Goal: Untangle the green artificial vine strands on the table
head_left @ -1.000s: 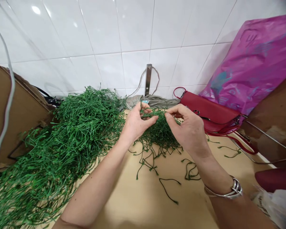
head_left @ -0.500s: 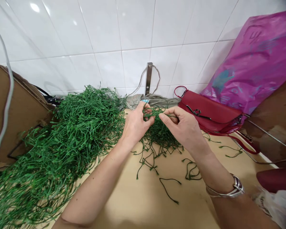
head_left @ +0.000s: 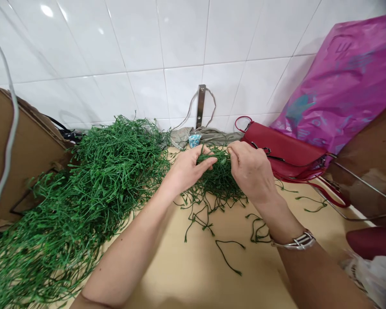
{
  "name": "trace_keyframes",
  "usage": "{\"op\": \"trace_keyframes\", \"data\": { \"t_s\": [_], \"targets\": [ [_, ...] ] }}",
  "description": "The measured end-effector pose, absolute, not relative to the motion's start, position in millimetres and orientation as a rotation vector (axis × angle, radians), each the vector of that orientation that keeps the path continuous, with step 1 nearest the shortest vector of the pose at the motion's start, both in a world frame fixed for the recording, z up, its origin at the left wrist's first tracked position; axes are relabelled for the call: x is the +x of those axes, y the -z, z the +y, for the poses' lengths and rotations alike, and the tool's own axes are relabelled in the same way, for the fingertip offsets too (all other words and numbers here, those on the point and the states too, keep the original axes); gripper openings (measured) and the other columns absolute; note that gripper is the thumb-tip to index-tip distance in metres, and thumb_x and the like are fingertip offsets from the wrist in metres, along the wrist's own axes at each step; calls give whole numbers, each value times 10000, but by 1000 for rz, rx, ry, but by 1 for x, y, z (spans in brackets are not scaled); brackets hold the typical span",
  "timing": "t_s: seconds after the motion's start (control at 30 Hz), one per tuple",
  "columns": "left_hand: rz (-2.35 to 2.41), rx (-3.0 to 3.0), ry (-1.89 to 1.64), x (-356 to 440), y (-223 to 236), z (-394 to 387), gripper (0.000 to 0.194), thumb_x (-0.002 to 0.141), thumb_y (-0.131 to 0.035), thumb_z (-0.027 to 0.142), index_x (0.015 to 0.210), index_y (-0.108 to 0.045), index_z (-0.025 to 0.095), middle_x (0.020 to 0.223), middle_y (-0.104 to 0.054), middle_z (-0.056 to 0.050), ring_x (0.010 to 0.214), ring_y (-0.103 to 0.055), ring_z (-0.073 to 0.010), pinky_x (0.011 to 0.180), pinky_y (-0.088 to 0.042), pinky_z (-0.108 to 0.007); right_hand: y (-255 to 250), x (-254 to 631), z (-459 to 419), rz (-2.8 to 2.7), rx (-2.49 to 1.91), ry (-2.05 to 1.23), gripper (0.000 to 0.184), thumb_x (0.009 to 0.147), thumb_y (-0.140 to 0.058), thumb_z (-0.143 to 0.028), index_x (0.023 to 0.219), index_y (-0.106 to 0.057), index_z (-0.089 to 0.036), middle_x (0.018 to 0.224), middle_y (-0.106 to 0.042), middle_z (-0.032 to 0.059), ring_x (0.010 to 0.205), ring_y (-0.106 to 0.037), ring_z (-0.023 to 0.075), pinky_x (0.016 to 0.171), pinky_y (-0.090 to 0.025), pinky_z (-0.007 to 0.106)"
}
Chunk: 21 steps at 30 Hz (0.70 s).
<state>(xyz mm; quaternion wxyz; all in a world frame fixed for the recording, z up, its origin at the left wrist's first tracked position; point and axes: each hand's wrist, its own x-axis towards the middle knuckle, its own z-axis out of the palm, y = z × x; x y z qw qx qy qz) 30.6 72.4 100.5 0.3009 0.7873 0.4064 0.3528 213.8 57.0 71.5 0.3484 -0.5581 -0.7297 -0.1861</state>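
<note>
Thin green cords with knotted or tufted ends lie in a small heap (head_left: 223,184) on the tabletop under my hands. My left hand (head_left: 189,167) curls its thumb and fingers around a few green cords (head_left: 220,155) just above this heap. Right of it, my right hand (head_left: 252,169) is closed, back turned up, with its fingertips pinching the other end of the strands. What lies inside its fingers is mostly hidden. A much bigger pile of the same cords (head_left: 115,163) spreads along the left side.
A cardboard box (head_left: 22,159) stands at the left. Against the tiled wall are a metal bracket (head_left: 201,107) and a small blue-patterned item (head_left: 194,140). At the right lie a red handbag (head_left: 289,146) and a purple plastic bag (head_left: 344,81). Loose cords (head_left: 229,257) dot the table.
My right hand has moved slightly right and rolled over, back upward, away from my left hand. The left hand has shifted slightly down and right, uncovering the blue-patterned item.
</note>
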Motion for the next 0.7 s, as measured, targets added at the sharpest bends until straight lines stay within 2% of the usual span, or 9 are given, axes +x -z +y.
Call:
{"op": "trace_keyframes", "data": {
  "t_s": [0.13,0.27,0.33,0.43,0.5,0.57,0.63,0.7],
  "targets": [
    [1195,2120,-901,40,-97,67,102,947,-585,235,854,-590,194,707,-664,32,636,-531,-127,688,-383,-268,-61,223,68,-1772,-1556,265,269,1014,-363,-252,812,-541,-234,708,-593,38,642,-493,204,660,-314,337],
    [1223,2047,-974,33,-104,62,118,941,-564,208,825,-587,199,677,-634,37,624,-534,-128,668,-383,-270,-63,266,77,-1373,-1812,95,182,926,-463,-254,754,-522,-248,658,-546,23,599,-463,205,658,-339,347],
    [1171,1989,-1056,28,-108,63,133,945,-573,250,825,-601,198,718,-655,27,676,-567,-130,718,-412,-274,-65,280,79,-1282,-1799,101,179,914,-458,-251,760,-550,-241,723,-605,51,661,-528,221,732,-397,374],
    [1064,1903,-1102,29,-107,65,194,942,-600,323,810,-634,184,817,-696,-7,787,-611,-141,800,-443,-281,-65,270,79,-1398,-1635,7,241,941,-430,-291,938,-658,-212,884,-707,106,796,-631,252,817,-476,410],
    [997,1810,-1070,33,-104,68,182,935,-619,351,920,-660,175,858,-714,-19,768,-609,-138,767,-458,-278,-65,253,78,-1495,-1515,-47,287,934,-463,-308,1091,-678,-200,1046,-736,130,927,-674,259,886,-512,419],
    [954,1717,-1021,35,-100,69,247,929,-631,357,1089,-636,168,857,-720,-17,686,-586,-129,687,-463,-272,-68,239,76,-1542,-1384,-82,314,928,-503,-329,1147,-684,-194,1183,-723,150,1075,-670,270,974,-510,441],
    [952,1693,-996,35,-97,70,314,932,-630,367,1173,-603,169,854,-723,-16,638,-579,-125,648,-470,-272,-75,232,71,-1522,-1288,-222,325,957,-505,-390,1123,-702,-194,1180,-731,147,1106,-672,268,1003,-508,448],
    [1004,1773,-989,35,-97,69,308,934,-627,372,1173,-605,178,841,-725,-17,648,-602,-138,663,-484,-283,-83,231,64,-1465,-1239,-487,410,996,-457,-502,1082,-722,-200,1076,-757,119,1027,-700,247,953,-536,426]
  ]
}}
